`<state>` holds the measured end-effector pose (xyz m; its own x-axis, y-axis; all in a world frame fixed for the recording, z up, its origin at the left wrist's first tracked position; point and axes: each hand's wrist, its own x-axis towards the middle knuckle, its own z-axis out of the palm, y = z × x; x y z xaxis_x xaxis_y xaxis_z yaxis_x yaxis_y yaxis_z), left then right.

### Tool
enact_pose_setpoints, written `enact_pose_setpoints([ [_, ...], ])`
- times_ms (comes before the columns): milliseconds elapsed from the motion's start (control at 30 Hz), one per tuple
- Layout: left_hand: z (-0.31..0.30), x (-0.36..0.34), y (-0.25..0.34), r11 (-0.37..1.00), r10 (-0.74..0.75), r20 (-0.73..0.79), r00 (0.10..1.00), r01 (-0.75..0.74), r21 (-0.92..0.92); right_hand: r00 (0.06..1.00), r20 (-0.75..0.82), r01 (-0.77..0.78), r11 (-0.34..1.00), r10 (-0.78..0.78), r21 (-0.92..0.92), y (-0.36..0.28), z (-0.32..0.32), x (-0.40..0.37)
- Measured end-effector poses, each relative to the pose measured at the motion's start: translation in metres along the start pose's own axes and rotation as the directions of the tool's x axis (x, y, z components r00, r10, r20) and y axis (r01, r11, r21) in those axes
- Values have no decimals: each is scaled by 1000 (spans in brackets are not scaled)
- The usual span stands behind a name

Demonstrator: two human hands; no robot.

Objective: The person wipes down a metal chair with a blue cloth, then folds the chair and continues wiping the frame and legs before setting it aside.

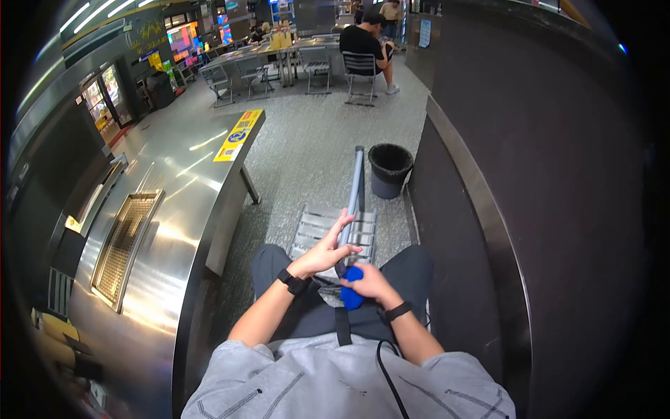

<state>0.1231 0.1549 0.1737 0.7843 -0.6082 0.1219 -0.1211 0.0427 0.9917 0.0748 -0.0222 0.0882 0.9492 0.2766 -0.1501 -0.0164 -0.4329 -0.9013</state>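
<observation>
A long grey metal tube with a dark end cap rises in front of me, above a slatted metal folding chair. My left hand steadies the tube, thumb across its lower part and fingers stretched along its side. Just below, near the tube's lower end, my right hand is closed on a bright blue cloth, its thumb pressed on top. Both hands are close together over my lap; the cloth and right hand cover the tube's bottom.
A black bin stands beyond the chair, beside a dark wall panel on my right. A steel counter with a mesh-covered recess runs along my left. Farther off, a seated person is near tables and folding chairs.
</observation>
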Motion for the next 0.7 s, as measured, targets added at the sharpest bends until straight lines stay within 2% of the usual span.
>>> enact_pose_setpoints([
  [67,8,-13,2,988,-105,-27,994,101,-113,1000,-4,15,992,-14,128,-1,-16,-2],
  [100,12,-18,7,980,-171,-29,985,167,-104,999,-45,-18,969,30,245,-17,-30,-8],
  [133,16,-21,1,982,-144,-25,989,140,-125,993,-84,-46,933,81,357,-34,-46,-14],
  [200,23,-22,-15,982,-81,-15,997,77,-172,966,-243,41,879,86,475,-39,-74,-9],
  [233,25,-21,-17,974,-139,83,987,152,-169,932,-361,146,870,39,471,-53,-84,-9],
  [267,29,-24,-17,973,-148,107,983,164,-163,880,-475,249,857,-5,451,-64,-95,-9],
  [333,37,-28,-14,972,-164,156,974,187,-143,693,-720,444,807,-33,390,-78,-105,5],
  [367,41,-30,-20,987,-124,162,979,139,-84,629,-775,520,773,-59,363,-89,-108,12],
  [400,46,-33,-19,985,-136,183,974,153,-80,560,-824,593,735,-82,330,-100,-111,17],
  [467,57,-41,-6,983,-158,218,963,175,-62,597,-778,569,787,-197,238,-110,-118,36],
  [533,72,-48,5,980,-192,222,956,197,-1,584,-740,504,863,-333,9,-101,-115,74],
  [600,82,-50,-3,989,-150,234,961,145,40,503,-746,369,889,-436,-270,-103,-101,95],
  [633,82,-50,-4,987,-154,222,963,141,75,496,-737,321,885,-460,-337,-107,-101,96],
  [700,77,-48,-1,984,-174,242,954,161,74,616,-715,197,943,-331,-267,-115,-102,94],
])
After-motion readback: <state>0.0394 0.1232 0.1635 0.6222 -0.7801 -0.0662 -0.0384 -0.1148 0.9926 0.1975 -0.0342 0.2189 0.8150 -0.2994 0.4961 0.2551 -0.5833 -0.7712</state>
